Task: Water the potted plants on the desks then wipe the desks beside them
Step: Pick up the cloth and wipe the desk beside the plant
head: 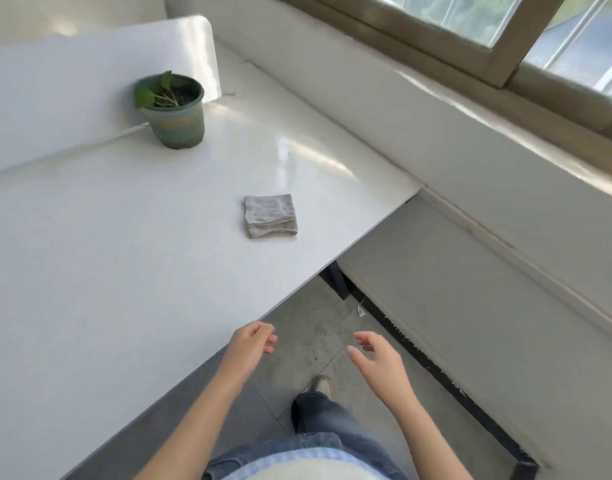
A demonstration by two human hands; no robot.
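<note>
The white bench (107, 254) fills the left of the view, and the green potted plant (174, 112) stands upright at 11 o'clock, just beside the white divider panel (90, 81). The folded grey cloth (270, 216) lies flat near the bench's right edge, at the plant's 5 o'clock and well apart from it. At 6 o'clock the left hand (250, 344), seemingly just past the bench's edge, and the right hand (379, 355) hover with fingers (267, 339) loosely curled, holding nothing.

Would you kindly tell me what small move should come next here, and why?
Probably reach the left hand forward to the folded grey cloth: it and the right hand are empty off the desk edge, nothing to water with is in view, and the cloth lies nearer than the potted plant.
</note>
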